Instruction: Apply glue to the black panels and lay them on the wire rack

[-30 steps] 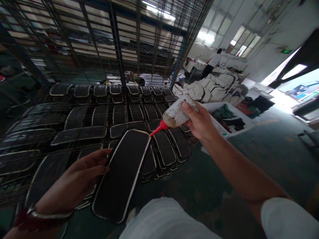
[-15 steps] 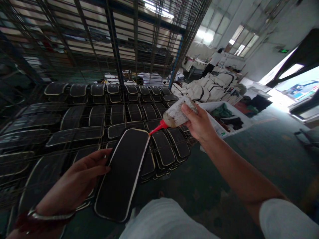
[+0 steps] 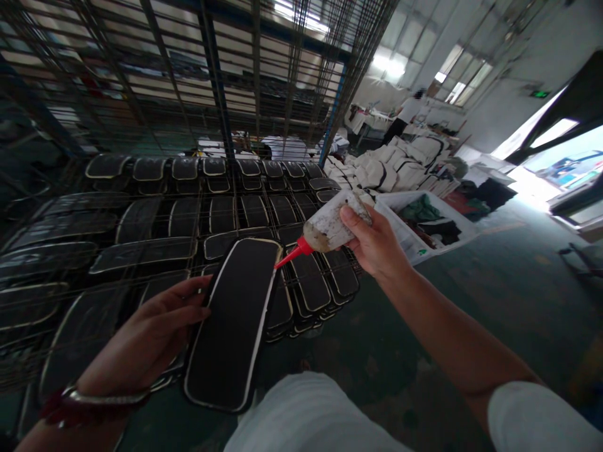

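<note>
A dark, rounded oblong panel (image 3: pixel 230 333) with a pale line along its rim is pinched at its left edge by my left hand (image 3: pixel 155 329), thumb on top. My right hand (image 3: pixel 374 238) is wrapped round a stained white bottle (image 3: pixel 332 223), which is tilted down to the left. The bottle's red nozzle (image 3: pixel 294 252) has its tip at the panel's upper right edge. Similar dark panels (image 3: pixel 308 279) lie in rows on a wire rack behind.
Wire rack shelves (image 3: pixel 277 81) rise at the back. Right of the bottle stands a white bin (image 3: pixel 424 248) with cloth inside. White bundles (image 3: pixel 391 166) are piled beyond it, and a person (image 3: pixel 407 113) is farther back.
The bottle and my right hand have moved slightly down and left, so the nozzle tip sits lower along the panel's right edge. The panel has shifted a little.
</note>
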Tool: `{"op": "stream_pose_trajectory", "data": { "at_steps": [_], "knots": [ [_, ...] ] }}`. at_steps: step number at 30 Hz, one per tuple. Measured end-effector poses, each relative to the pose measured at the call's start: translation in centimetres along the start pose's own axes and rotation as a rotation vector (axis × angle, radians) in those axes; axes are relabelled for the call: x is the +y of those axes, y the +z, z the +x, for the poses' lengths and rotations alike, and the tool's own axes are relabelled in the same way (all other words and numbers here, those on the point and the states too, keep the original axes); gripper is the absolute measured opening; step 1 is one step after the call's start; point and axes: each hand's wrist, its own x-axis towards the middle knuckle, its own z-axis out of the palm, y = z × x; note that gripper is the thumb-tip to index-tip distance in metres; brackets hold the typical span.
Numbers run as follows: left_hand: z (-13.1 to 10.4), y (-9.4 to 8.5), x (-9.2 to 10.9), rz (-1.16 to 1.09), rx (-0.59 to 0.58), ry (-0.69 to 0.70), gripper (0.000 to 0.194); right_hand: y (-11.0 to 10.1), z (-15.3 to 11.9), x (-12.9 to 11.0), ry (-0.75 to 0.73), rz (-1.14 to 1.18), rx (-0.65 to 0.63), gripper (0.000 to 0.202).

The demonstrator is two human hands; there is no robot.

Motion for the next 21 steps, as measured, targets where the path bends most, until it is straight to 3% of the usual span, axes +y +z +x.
{"op": "stream_pose_trajectory", "data": {
  "at_steps": [6,12,21],
  "knots": [
    [-0.4,-0.2,-0.1,-0.016,-0.071,-0.006,0.061,0.5,-1.6,0.1,0.038,0.034,-0.037,0.057],
    [-1.1,-0.2,0.0,-0.037,-0.042,0.000,0.060,1.0,-3.3,0.7,0.048,0.021,-0.071,0.053],
    [-1.5,-2.2,-1.0,-0.083,-0.026,0.062,0.058,1.5,-5.8,2.2,-0.003,-0.052,-0.194,0.045]
  ]
}}
